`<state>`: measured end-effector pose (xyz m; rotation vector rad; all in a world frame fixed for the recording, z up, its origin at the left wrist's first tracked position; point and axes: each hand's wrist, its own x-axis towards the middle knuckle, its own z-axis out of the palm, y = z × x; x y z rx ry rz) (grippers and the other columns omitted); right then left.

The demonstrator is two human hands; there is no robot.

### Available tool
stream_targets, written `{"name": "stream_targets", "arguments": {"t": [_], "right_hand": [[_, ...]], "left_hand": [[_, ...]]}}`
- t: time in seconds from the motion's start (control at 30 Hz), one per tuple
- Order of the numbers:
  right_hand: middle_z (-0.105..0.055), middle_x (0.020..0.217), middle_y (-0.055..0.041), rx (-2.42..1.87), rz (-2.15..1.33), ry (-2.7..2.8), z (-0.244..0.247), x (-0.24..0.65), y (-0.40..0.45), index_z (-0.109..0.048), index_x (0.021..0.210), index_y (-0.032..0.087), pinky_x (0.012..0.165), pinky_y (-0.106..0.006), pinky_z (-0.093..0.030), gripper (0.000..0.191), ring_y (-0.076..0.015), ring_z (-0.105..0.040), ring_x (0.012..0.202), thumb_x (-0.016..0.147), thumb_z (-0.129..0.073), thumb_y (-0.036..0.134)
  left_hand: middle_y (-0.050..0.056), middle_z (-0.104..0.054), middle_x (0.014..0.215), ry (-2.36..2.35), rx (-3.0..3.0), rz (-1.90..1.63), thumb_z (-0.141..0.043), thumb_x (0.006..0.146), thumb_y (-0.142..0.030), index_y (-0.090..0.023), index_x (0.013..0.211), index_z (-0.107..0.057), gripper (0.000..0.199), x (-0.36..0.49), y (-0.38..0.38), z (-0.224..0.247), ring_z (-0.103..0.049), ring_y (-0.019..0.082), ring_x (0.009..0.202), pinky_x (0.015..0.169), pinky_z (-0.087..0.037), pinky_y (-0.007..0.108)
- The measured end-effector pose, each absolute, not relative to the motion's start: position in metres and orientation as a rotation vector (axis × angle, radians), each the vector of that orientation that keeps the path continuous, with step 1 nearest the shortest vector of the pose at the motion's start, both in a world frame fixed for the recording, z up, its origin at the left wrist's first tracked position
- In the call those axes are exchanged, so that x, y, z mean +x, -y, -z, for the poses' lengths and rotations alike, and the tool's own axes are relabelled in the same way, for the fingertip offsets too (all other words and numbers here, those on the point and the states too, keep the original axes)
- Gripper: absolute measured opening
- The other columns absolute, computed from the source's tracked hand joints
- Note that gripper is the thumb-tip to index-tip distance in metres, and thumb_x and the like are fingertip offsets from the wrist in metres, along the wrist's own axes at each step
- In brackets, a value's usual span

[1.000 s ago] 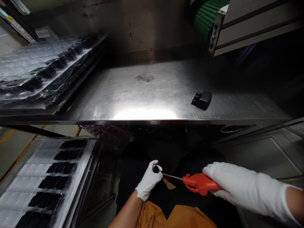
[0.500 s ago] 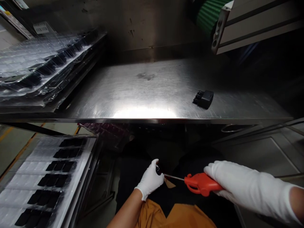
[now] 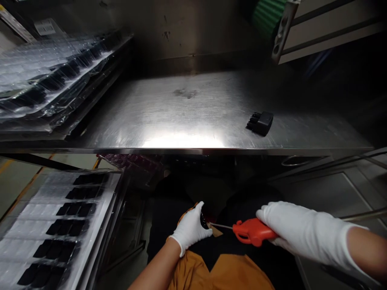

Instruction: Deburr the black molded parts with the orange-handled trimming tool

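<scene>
While below the bench edge [image 3: 196, 152], left grip [image 3: 191, 227] around black piece [image 3: 203, 220], right grip [image 3: 290, 226] around red tool [image 3: 255, 231], thin rod [image 3: 223, 226] between.

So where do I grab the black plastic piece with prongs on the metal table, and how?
Probably pinch the black plastic piece by its chunky right end, coming from above and the right. It lies on the metal table, and its thin prongs point left, out of your way.

No writing, brand or number can be read. A white label [image 3: 44, 27] with dark print stands behind the stacked trays [image 3: 60, 80], well beyond and left of the left hand's [image 3: 191, 228] fingers; its print is too small and blurred.
</scene>
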<state>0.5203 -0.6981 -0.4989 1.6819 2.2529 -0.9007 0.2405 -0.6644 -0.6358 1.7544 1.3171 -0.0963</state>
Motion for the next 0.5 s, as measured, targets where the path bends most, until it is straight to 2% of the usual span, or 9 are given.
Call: {"name": "stream_targets", "arguments": {"t": [0.07,0.2,0.37,0.5], "right_hand": [[-0.062,0.073,-0.0005,1.659,0.876,-2.225,0.501,0.521,0.700,-0.060,0.079,0.024,0.058,-0.029,-0.036,0.013,-0.0182,-0.057,0.061,0.067,-0.063,0.026],[-0.059,0.068,-0.0024,1.635,0.856,-2.175,0.509,0.518,0.700,-0.061,0.077,0.021,0.059,-0.032,-0.037,0.015,-0.0210,-0.058,0.063,0.065,-0.067,0.026],[-0.059,0.069,-0.0047,1.637,0.849,-2.190,0.514,0.521,0.700,-0.061,0.076,0.022,0.060,-0.034,-0.036,0.014,-0.0225,-0.059,0.063,0.064,-0.066,0.025],[-0.059,0.071,-0.0051,1.636,0.845,-2.202,0.518,0.524,0.703,-0.060,0.077,0.022,0.063,-0.036,-0.037,0.016,-0.0241,-0.059,0.067,0.064,-0.066,0.027]], "left_hand": [[0.012,-0.061,0.120,-1.325,1.692,0.072,-0.079,0.054,-0.046,-0.020,0.138,-0.042,0.096,0.239,0.664,0.637,-0.058,0.030,0.107,0.092,-0.045,0.035],[0.008,-0.065,0.105,-1.326,1.538,0.054,-0.080,0.051,-0.053,-0.020,0.126,-0.050,0.087,0.237,0.663,0.637,-0.062,0.024,0.090,0.078,-0.048,0.030],[0.003,-0.066,0.088,-1.336,1.388,0.007,-0.082,0.052,-0.051,-0.020,0.120,-0.050,0.081,0.235,0.663,0.639,-0.060,0.018,0.070,0.063,-0.045,0.026],[0.002,-0.066,0.086,-1.322,1.241,-0.185,-0.083,0.057,-0.040,-0.020,0.112,-0.052,0.066,0.235,0.663,0.647,-0.060,0.016,0.073,0.066,-0.047,0.025]]}}
